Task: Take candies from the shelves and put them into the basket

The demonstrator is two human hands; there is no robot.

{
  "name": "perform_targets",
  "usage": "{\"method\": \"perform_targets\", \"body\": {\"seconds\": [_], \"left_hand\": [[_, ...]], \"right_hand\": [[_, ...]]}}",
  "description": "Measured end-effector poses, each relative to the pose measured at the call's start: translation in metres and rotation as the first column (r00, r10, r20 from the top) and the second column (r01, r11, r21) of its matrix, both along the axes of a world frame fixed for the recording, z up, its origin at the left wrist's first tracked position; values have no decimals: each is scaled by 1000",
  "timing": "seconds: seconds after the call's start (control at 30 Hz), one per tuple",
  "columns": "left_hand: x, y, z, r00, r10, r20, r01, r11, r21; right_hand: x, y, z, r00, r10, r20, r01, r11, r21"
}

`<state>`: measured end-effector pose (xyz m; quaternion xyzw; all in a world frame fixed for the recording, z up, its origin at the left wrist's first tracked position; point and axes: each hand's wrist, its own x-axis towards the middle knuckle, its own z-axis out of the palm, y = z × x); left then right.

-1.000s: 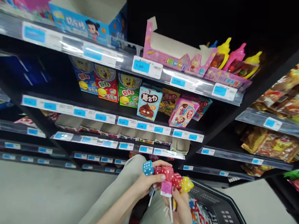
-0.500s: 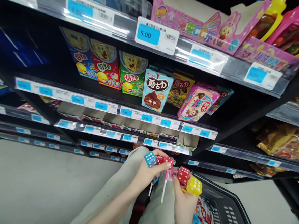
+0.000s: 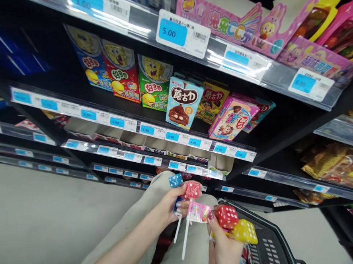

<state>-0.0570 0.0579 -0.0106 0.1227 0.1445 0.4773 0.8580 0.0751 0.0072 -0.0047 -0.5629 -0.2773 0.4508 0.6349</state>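
Note:
My left hand (image 3: 172, 203) is closed around dice-shaped lollipops. A blue one (image 3: 176, 180) pokes out at its upper side, and a red one (image 3: 193, 189) shows at the fingertips. Below the fingers, white sticks hang down. A pink printed label (image 3: 199, 212) spans the gap between my hands, attached by the red lollipop's stick. My right hand (image 3: 223, 246) pinches the label's edge while gripping another red dice lollipop (image 3: 228, 217) and a yellow one (image 3: 245, 231). Their sticks are mostly hidden by the hand.
A black shopping basket (image 3: 272, 249) with bagged snacks stands at right, close to my right hand. Ahead, a shelf holds snack boxes (image 3: 184, 104) above several open cartons (image 3: 156, 144). Shelf edges (image 3: 144, 164) with price tags run near my knees.
My right hand has moved right and down with its red and yellow lollipops. The pink label is now stretched out and visible. The red lollipop in my left hand has shifted left.

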Motion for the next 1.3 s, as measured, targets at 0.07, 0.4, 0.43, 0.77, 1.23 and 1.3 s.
{"method": "perform_targets", "body": {"seconds": [0.07,0.4,0.43,0.77,1.23,1.3], "left_hand": [[0,-1,0,999,-34,33,33,999,29],[-4,-2,4,981,-51,188,32,994,104],[-5,-2,3,979,-57,194,37,994,106],[-9,-2,5,968,-100,229,69,988,139],[-7,-2,1,985,-80,155,54,984,167],[-7,-1,1,987,-74,141,50,984,170]], "right_hand": [[2,-1,1,1000,22,1,-22,1000,-7],[1,-3,7,998,56,6,-56,998,1],[0,-4,7,998,58,12,-58,998,-2],[2,-5,8,997,51,62,-51,999,-2],[2,-2,15,1000,26,-13,-26,1000,-5],[4,-3,12,998,54,-28,-54,999,7]]}}
